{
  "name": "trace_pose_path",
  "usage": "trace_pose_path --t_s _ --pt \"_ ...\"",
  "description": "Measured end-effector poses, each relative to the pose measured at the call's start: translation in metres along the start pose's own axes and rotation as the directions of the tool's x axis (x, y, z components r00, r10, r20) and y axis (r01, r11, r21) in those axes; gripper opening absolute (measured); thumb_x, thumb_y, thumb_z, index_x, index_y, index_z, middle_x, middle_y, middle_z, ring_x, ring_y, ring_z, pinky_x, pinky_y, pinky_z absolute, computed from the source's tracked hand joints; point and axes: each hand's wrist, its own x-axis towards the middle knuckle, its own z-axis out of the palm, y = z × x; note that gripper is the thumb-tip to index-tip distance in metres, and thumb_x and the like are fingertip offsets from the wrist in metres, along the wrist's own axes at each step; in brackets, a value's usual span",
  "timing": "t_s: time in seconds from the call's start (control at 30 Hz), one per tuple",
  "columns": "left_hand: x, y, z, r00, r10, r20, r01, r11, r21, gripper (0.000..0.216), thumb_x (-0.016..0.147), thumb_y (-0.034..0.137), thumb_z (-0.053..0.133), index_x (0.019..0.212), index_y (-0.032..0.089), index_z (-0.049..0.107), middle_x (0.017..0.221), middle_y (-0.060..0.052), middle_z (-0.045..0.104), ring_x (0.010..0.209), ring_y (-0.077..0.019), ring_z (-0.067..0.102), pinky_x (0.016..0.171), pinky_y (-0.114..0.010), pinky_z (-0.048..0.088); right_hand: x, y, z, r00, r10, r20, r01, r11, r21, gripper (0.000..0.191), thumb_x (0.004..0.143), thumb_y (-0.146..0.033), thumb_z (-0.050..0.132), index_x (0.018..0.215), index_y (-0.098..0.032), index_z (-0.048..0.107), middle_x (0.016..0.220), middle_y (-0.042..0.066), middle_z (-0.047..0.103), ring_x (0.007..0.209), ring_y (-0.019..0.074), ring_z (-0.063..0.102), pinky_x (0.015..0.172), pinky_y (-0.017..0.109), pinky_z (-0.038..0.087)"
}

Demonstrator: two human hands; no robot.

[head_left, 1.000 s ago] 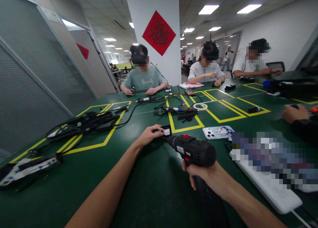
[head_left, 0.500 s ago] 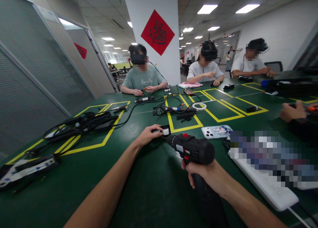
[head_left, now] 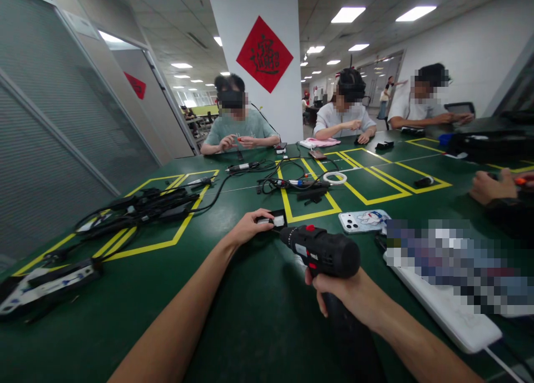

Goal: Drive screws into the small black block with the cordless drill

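Observation:
My right hand [head_left: 334,291] is wrapped round the grip of a black cordless drill [head_left: 319,252] with red buttons. The drill's nose points left, and its tip meets the near edge of a small black part with a white block on it [head_left: 278,221]. That part lies on the green table [head_left: 246,310], just left of a yellow taped outline. With thumb and fingers, my left hand [head_left: 250,226] grips the small black part from its left side. The exact contact between drill tip and part is too small to make out.
A phone in a patterned case [head_left: 362,221] and a white power bank-like slab [head_left: 442,310] lie to the right. Tangled black cables [head_left: 154,205] cover the left. More cables [head_left: 292,182] and a white ring [head_left: 335,178] lie ahead. Several people sit round the table.
Both my hands and the drill stay nearly still. Across the table, the person in the green shirt has raised their hands slightly.

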Motion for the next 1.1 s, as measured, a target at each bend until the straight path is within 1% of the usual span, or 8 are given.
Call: trace_pose_path --t_s 0.1,0.2,0.33,0.53,0.7,0.83,1.1 --pt "0.0 -0.0006 -0.0001 1.0 -0.003 0.0 0.003 1.0 0.014 0.034 0.064 0.04 0.067 0.091 0.019 0.065 0.115 -0.006 0.055 0.108 -0.0236 0.051 0.098 -0.037 0.033 -0.0011 0.0031 0.0012 0.999 -0.006 0.038 0.008 0.999 -0.042 0.015 0.071 -0.022 0.051 0.081 -0.015 0.058 0.049 -0.003 0.054 0.046 0.0105 0.052 0.05 0.022 0.04" --pt "-0.0002 -0.0004 0.0001 1.0 -0.018 -0.003 0.018 1.0 0.006 0.036 0.063 0.041 0.068 0.092 0.019 0.066 0.116 -0.006 0.055 0.108 -0.0236 0.051 0.098 -0.037 0.034 -0.0022 0.0046 0.003 0.998 0.013 0.063 -0.01 0.999 -0.045 0.015 0.071 -0.022 0.05 0.082 -0.014 0.059 0.05 -0.002 0.054 0.046 0.01 0.051 0.051 0.022 0.039" --pt "-0.0007 0.0005 0.0004 0.999 -0.043 -0.011 0.043 0.999 0.001 0.038 0.062 0.042 0.068 0.092 0.02 0.066 0.119 -0.006 0.054 0.107 -0.024 0.052 0.097 -0.036 0.035 -0.0039 0.0019 0.0032 0.999 0.016 0.035 -0.015 1.0 -0.016 0.015 0.071 -0.023 0.051 0.081 -0.014 0.058 0.051 -0.002 0.055 0.048 0.0102 0.051 0.053 0.023 0.039" --pt "-0.0004 -0.0013 0.001 0.999 -0.045 -0.027 0.045 0.999 -0.003 0.036 0.062 0.042 0.068 0.09 0.019 0.067 0.119 -0.006 0.054 0.108 -0.0244 0.051 0.098 -0.037 0.035 -0.0047 -0.0023 0.0011 0.999 0.029 -0.016 -0.028 0.999 0.032 0.016 0.07 -0.023 0.051 0.081 -0.015 0.057 0.048 -0.002 0.053 0.047 0.0108 0.05 0.049 0.022 0.037" --pt "-0.0005 -0.0005 0.001 0.998 -0.048 -0.031 0.047 0.999 -0.013 0.037 0.061 0.041 0.068 0.09 0.019 0.067 0.119 -0.008 0.053 0.107 -0.0247 0.051 0.098 -0.038 0.035 -0.0025 0.0001 0.0 1.0 0.006 -0.018 -0.005 0.999 0.052 0.016 0.07 -0.022 0.05 0.082 -0.014 0.058 0.048 -0.002 0.053 0.046 0.0107 0.05 0.05 0.022 0.038" --pt "-0.0001 -0.0008 0.0003 1.0 -0.026 -0.015 0.026 1.0 0.001 0.036 0.063 0.041 0.068 0.091 0.019 0.067 0.117 -0.007 0.054 0.108 -0.0244 0.051 0.098 -0.038 0.034 -0.0019 -0.0007 0.0 1.0 0.02 -0.008 -0.02 0.997 0.075 0.016 0.07 -0.023 0.052 0.083 -0.014 0.058 0.049 -0.003 0.054 0.046 0.0104 0.05 0.05 0.022 0.038" --pt "0.0013 -0.0062 0.0001 1.0 -0.022 -0.012 0.022 1.0 -0.015 0.036 0.063 0.041 0.068 0.091 0.018 0.066 0.119 -0.007 0.053 0.107 -0.0239 0.052 0.098 -0.037 0.034 -0.0026 -0.0007 0.0011 1.0 -0.002 -0.023 0.002 1.0 0.019 0.015 0.071 -0.023 0.051 0.082 -0.015 0.057 0.049 -0.003 0.053 0.046 0.0103 0.05 0.05 0.022 0.038"
